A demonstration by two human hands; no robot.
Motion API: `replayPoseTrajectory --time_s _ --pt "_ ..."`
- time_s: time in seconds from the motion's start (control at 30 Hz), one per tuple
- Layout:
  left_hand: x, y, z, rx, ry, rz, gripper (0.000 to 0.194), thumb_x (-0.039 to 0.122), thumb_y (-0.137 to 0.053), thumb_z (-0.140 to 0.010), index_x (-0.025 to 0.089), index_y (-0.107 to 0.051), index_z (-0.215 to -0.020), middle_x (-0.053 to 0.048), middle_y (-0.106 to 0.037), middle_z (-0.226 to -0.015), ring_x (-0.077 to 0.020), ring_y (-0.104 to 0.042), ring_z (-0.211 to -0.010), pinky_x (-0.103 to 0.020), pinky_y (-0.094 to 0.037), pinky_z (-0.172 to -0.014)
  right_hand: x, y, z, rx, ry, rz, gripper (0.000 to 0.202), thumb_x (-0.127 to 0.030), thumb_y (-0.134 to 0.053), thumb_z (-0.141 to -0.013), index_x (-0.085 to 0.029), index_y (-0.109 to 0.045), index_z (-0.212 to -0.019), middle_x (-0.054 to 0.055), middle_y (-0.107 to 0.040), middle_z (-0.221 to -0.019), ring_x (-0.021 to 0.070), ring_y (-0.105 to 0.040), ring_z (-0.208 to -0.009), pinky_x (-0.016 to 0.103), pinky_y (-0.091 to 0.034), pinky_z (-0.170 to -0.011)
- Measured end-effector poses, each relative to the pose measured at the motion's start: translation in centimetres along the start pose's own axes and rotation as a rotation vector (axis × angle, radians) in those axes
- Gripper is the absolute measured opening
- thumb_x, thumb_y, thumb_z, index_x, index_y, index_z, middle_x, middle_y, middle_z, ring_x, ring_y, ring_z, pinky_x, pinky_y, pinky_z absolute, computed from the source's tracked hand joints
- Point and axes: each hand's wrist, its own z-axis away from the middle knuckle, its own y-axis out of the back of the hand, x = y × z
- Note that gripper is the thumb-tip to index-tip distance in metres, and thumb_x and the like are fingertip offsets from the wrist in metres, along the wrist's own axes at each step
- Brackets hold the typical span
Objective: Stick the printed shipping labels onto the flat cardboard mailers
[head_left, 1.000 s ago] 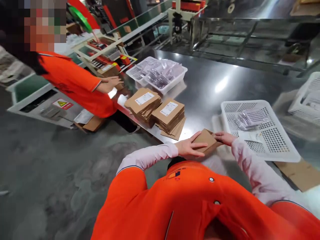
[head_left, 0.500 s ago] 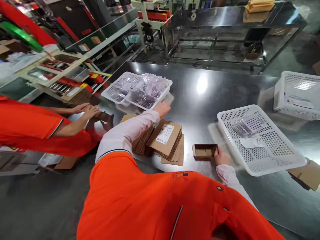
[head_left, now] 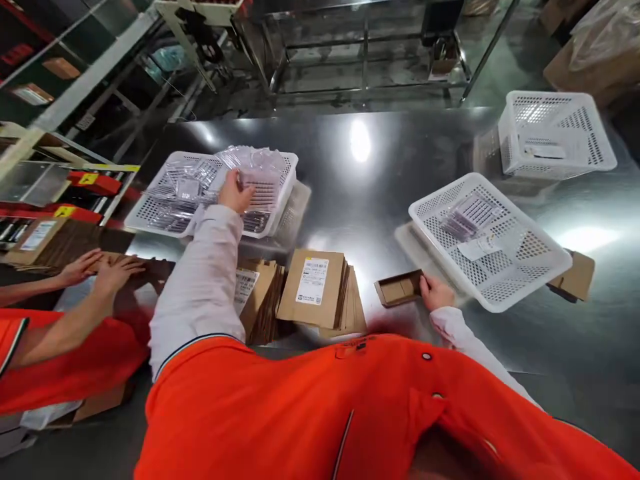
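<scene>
My left hand point(head_left: 235, 192) is over a white basket point(head_left: 289, 175) at the left, fingers bent and closed at the edge of a clear plastic pack point(head_left: 266, 192) with rows of thin dark pieces. More such packs lie heaped around it and in the adjoining white basket point(head_left: 134, 215). My right hand point(head_left: 437, 292) grips the right end of a small open cardboard box point(head_left: 399, 289), which is tilted slightly on the metal table. Between my arms stand stacks of flattened cardboard boxes, the front one point(head_left: 287, 303) bearing a white label point(head_left: 313, 281).
On the right, a white basket point(head_left: 545, 283) holds a few clear packs and a paper slip point(head_left: 477, 247). Behind it stands another white basket point(head_left: 507, 143). A folded cardboard piece point(head_left: 577, 277) lies at the far right. A co-worker's hands point(head_left: 113, 270) rest on cardboard at the left.
My left hand has moved from the basket's near corner to the packs inside it. My right hand still holds the small box, now turned slightly. The view has tilted down.
</scene>
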Motion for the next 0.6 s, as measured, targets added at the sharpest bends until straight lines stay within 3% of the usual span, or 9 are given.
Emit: replayPoseTrajectory --time_s 0.07,0.13,0.23,0.37,0.5,0.6 --pt "0.8 0.6 1.8 -0.063 -0.153 0.283 0.062 0.063 -0.049 -0.097 0.019 -0.041 -0.139 -0.002 -0.069 -0.126 -0.0167 -0.064 -0.108 -0.046 -0.052 -0.102 0.8 -0.8 -0.5 -0.003 -0.017 -0.084 0.044 -0.038 -0.044 -0.099 -0.019 -0.07 -0.127 0.013 -0.071 -0.124 0.025 -0.065 -0.108 0.03 -0.046 -0.087" --pt "2.3 0.4 4.6 -0.168 -0.307 0.6 0.065 0.072 -0.051 -0.091 0.024 -0.046 -0.135 0.003 -0.07 -0.125 -0.0153 -0.064 -0.108 -0.049 -0.051 -0.103 1.6 -1.6 -1.0 0.008 -0.006 -0.205 0.044 -0.042 -0.043 -0.099 -0.016 -0.074 -0.118 0.014 -0.072 -0.119 0.0252 -0.063 -0.108 0.032 -0.045 -0.089" --pt "5.3 -1.1 9.4 -0.298 -0.357 0.808 0.069 0.072 -0.06 -0.085 0.026 -0.049 -0.135 0.003 -0.069 -0.13 -0.0196 -0.065 -0.112 -0.054 -0.05 -0.103 2.4 -2.9 -1.5 0.035 0.014 -0.424 0.056 -0.053 -0.035 -0.098 -0.013 -0.074 -0.1 0.014 -0.073 -0.105 0.0239 -0.062 -0.1 0.033 -0.046 -0.09" --pt "9.5 -3.8 14.7 -0.4 -0.303 0.846 0.069 0.073 -0.057 -0.085 0.031 -0.05 -0.139 0.001 -0.067 -0.134 -0.0227 -0.066 -0.114 -0.052 -0.053 -0.1 2.9 -4.3 -2.0 0.073 -0.047 -0.672 0.063 -0.068 -0.039 -0.09 -0.014 -0.072 -0.089 0.011 -0.072 -0.093 0.0239 -0.061 -0.094 0.037 -0.048 -0.09" --pt "14.2 -7.1 19.2 -0.299 -0.34 0.676 0.076 0.073 -0.048 -0.088 0.026 -0.047 -0.148 -0.01 -0.066 -0.134 -0.0272 -0.063 -0.123 -0.053 -0.048 -0.107 2.8 -5.3 -2.1 0.1 -0.071 -0.817 0.06 -0.069 -0.05 -0.086 -0.014 -0.073 -0.088 0.009 -0.072 -0.091 0.024 -0.062 -0.096 0.038 -0.048 -0.094" --pt "18.3 -10.0 23.1 -0.224 -0.44 0.502 0.074 0.063 -0.052 -0.09 0.021 -0.045 -0.151 -0.011 -0.06 -0.142 -0.0284 -0.055 -0.134 -0.047 -0.041 -0.114 2.8 -6.0 -2.4 0.089 -0.104 -0.82 0.06 -0.065 -0.047 -0.091 -0.011 -0.072 -0.092 0.008 -0.071 -0.092 0.0218 -0.061 -0.094 0.036 -0.049 -0.093"
